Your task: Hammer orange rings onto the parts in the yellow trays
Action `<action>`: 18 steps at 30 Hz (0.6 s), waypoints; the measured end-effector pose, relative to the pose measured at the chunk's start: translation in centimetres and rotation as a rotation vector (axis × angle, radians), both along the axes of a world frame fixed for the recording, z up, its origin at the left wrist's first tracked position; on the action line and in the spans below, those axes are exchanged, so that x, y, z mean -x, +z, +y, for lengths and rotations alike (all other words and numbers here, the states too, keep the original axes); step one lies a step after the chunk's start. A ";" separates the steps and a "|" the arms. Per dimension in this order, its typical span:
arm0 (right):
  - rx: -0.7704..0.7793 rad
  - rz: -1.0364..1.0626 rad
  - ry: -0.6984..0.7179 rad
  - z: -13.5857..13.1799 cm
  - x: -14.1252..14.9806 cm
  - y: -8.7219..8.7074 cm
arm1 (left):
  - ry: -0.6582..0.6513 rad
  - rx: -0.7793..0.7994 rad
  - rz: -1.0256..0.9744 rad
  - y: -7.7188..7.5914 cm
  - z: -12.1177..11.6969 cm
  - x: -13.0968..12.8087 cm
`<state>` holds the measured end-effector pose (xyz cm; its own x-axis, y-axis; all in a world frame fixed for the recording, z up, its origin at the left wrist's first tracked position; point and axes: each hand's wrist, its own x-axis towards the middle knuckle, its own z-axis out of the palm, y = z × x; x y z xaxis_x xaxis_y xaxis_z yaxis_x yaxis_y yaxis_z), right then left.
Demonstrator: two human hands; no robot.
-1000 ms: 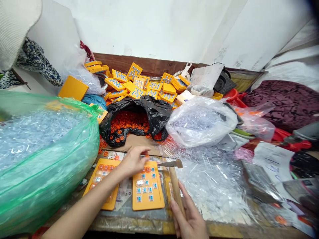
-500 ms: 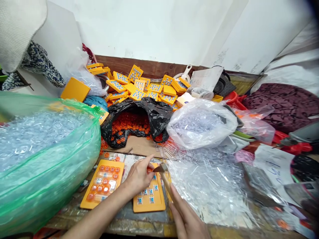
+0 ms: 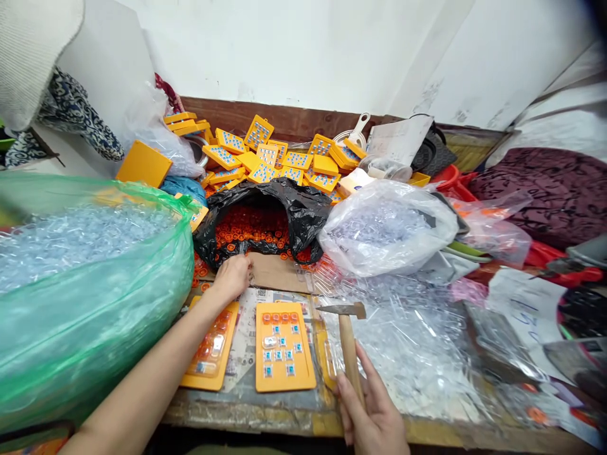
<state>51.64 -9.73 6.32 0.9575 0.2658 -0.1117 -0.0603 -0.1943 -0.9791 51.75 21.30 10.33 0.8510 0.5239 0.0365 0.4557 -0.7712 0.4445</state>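
My right hand (image 3: 372, 414) grips the wooden handle of a small hammer (image 3: 348, 335), whose metal head hangs just right of an orange plastic panel (image 3: 283, 346) dotted with blue and orange buttons. My left hand (image 3: 232, 277) reaches forward to the loose orange buttons (image 3: 246, 234) spilling from a black bag (image 3: 289, 208), fingers curled down at the bag's mouth; what they hold is hidden. A second orange panel (image 3: 211, 351) lies partly under my left forearm.
A big green bag of clear pieces (image 3: 85, 284) fills the left. A clear bag (image 3: 384, 227) and loose clear pieces (image 3: 408, 341) lie to the right. A heap of orange panels (image 3: 275, 161) sits at the back wall. The bench's front edge (image 3: 265, 423) runs close below.
My left hand left the panel and moved forward to the orange buttons at the black bag. The hammer swung from over the panel's top back to its right side.
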 end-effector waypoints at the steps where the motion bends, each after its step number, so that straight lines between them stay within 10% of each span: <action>1: -0.017 0.067 -0.014 0.2 0.1 0.4 | -0.017 0.018 0.003 -0.1 -0.3 -0.1; 10: 0.030 0.141 0.021 0.1 0.0 1.0 | -0.109 0.054 -0.065 -0.6 -2.2 -0.4; 18: 0.184 -0.353 0.150 -1.6 -1.1 -0.6 | -0.351 0.076 -0.280 0.5 -11.0 2.8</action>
<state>52.78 -11.36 5.69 0.8978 0.4111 0.1580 0.3151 -0.3491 -0.8825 48.99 10.34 10.84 0.9404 0.2152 0.2635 0.0262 -0.8179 0.5747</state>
